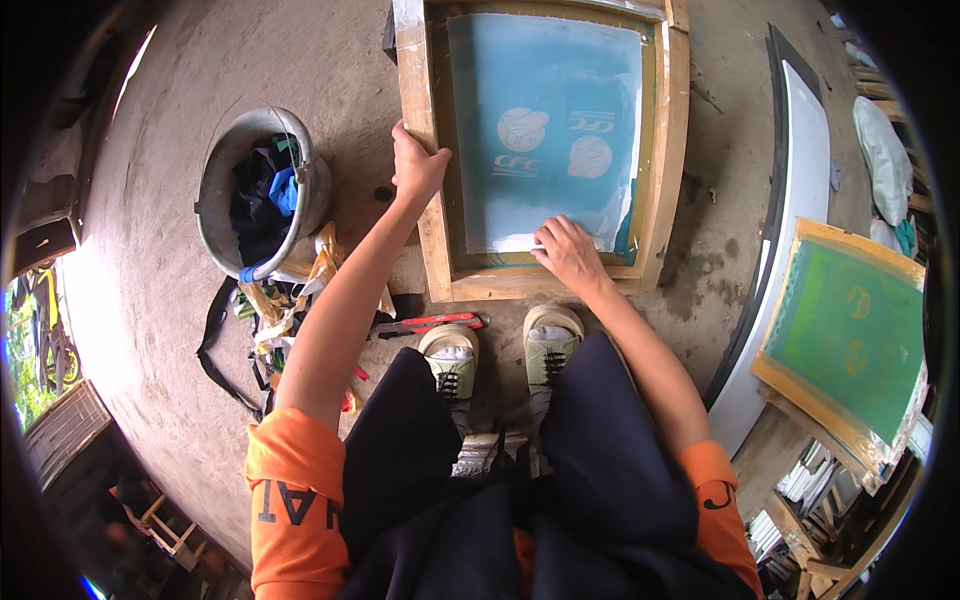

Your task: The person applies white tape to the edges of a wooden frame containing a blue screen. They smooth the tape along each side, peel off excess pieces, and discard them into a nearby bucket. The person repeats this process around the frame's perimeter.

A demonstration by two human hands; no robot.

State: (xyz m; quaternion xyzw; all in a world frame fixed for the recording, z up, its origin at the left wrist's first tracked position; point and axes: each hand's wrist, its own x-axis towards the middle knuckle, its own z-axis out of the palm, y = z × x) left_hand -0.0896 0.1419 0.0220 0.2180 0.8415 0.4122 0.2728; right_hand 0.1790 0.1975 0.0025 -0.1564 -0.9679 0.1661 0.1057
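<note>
A wooden screen-printing frame (672, 150) leans or lies in front of my feet, its blue mesh (545, 85) carrying pale round emblems and lettering. Around the mesh runs a whitish border, brightest along the lower edge. My left hand (417, 165) is closed round the frame's left rail, thumb on the upper face. Low on the mesh, near its bottom edge, my right hand (572, 252) rests with fingers curled and pressed together at a white patch. Whatever is between those fingertips, if anything, is too small to make out.
A metal bucket (207, 190) of dark and blue cloths stands at left, with rags (268, 325) and a black strap beside it. Red-handled tools (440, 322) lie by my sandals (553, 355). A green screen frame (850, 330) and a long white panel (805, 150) are at right.
</note>
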